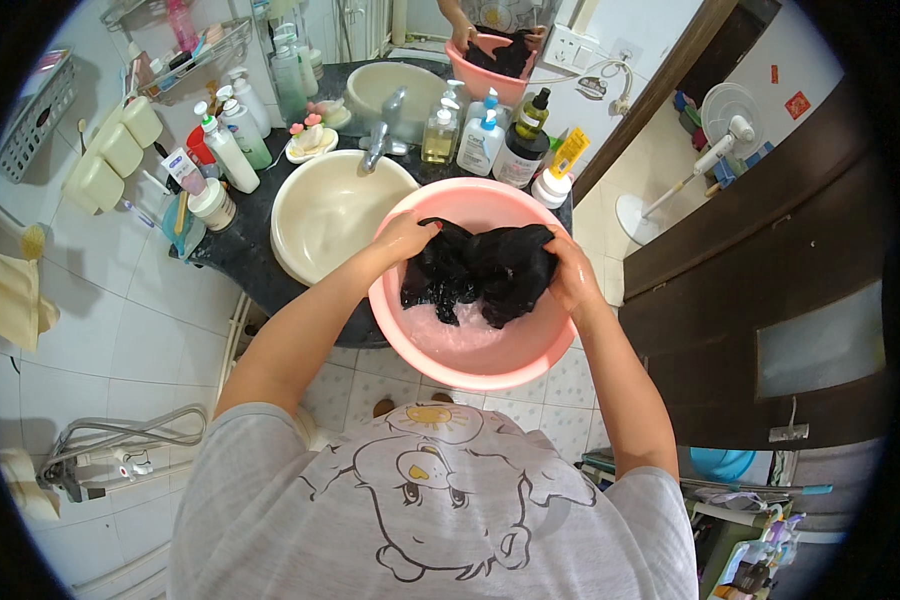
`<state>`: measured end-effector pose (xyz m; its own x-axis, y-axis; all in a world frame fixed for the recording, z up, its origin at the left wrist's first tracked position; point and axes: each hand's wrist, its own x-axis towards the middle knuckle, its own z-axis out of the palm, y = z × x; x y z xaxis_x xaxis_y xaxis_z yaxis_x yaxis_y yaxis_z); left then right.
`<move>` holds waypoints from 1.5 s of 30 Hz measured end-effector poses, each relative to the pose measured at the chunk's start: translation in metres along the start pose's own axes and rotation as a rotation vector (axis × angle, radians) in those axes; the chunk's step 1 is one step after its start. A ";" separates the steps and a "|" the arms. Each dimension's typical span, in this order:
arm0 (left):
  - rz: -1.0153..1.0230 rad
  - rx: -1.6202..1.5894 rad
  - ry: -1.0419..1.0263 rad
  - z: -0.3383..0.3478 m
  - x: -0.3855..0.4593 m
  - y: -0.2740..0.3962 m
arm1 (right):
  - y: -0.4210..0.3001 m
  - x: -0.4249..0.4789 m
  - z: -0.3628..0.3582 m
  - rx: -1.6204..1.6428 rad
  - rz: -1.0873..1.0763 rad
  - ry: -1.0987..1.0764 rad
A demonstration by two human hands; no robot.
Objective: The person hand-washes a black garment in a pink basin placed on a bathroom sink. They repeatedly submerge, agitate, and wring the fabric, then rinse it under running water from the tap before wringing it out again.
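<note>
A wet black cloth or garment (487, 266) is stretched between my two hands over a pink plastic basin (480, 379). My left hand (409, 236) grips its upper left corner, thumb on top. At the upper right end, my right hand (570, 270) holds the bunched fabric. The lower edge of the cloth hangs down to the water (450, 334) in the basin. Left of the basin is a cream washbasin (330, 217) with a chrome faucet (377, 146). The basin overlaps the washbasin's right rim and the dark counter.
Pump bottles (482, 144) and jars line the back of the dark stone counter (247, 240). More bottles (229, 154) and a soap dish (311, 144) stand at the left. A mirror is behind. A dark door (705, 345) stands at the right, with a white fan (731, 124) beyond the doorway.
</note>
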<state>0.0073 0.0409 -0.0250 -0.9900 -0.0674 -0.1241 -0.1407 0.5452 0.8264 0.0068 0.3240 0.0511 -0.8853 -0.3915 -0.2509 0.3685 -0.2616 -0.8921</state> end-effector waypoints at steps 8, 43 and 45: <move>0.131 0.159 -0.038 -0.010 -0.028 0.009 | -0.050 -0.019 0.001 0.269 -0.113 -0.024; 0.114 -1.092 -0.322 -0.056 -0.023 0.125 | 0.002 -0.012 -0.023 -0.835 -0.195 -0.017; 0.199 -0.962 -0.303 -0.054 -0.022 0.125 | 0.006 -0.009 -0.032 -0.887 -0.097 0.032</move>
<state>0.0105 0.0654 0.1110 -0.9705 0.2377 0.0404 -0.0563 -0.3863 0.9206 0.0079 0.3539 0.0363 -0.9136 -0.3747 -0.1578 -0.0514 0.4915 -0.8693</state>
